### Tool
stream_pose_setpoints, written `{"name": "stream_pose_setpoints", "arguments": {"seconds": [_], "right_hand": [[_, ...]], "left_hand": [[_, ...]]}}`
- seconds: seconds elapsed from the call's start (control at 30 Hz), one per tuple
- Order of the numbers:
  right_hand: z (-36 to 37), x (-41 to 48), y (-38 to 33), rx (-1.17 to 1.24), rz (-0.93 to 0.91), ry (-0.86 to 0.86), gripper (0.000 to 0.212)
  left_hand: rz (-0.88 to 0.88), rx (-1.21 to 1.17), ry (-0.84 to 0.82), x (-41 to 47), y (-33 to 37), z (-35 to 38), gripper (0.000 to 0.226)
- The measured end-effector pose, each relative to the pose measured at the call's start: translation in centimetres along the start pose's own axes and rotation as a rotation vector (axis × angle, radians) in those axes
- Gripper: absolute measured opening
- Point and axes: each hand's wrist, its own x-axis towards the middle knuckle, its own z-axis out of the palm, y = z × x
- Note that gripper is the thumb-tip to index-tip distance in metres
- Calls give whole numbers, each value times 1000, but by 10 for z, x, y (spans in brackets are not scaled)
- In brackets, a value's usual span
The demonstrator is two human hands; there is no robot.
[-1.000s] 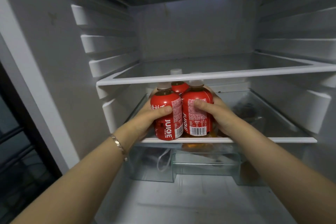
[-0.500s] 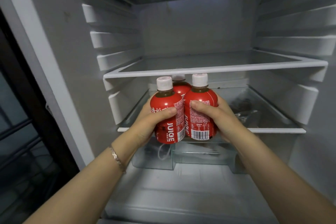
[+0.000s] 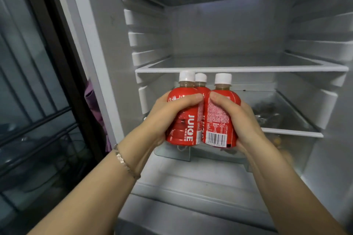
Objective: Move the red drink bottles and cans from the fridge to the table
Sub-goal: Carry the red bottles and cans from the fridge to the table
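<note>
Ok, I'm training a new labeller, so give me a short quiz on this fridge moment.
1. How many red plastic juice bottles with white caps are held together?
2. True or false: the left hand has a silver bracelet at its wrist.
3. The right hand is: A) open and idle, B) gripping a bottle, C) flat, palm up.
Key: 1) three; 2) true; 3) B.
</note>
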Motion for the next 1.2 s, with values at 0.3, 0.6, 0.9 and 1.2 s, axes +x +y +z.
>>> {"name": "stream_pose_setpoints", "arguments": {"seconds": [0.3, 0.6, 0.9, 1.2], "right_hand": [[23, -25, 24, 73, 208, -52, 44], [71, -50, 22, 1, -88, -16, 49], [130, -80, 61, -108, -63, -200, 75], [197, -147, 113, -16, 98, -720, 65]], "left_hand": [[-237, -18, 6, -33, -5, -18, 34], [57, 43, 46, -59, -6, -70, 72], [121, 1, 313, -130, -38, -125, 61], [59, 45, 913, -279, -61, -136, 70]]}}
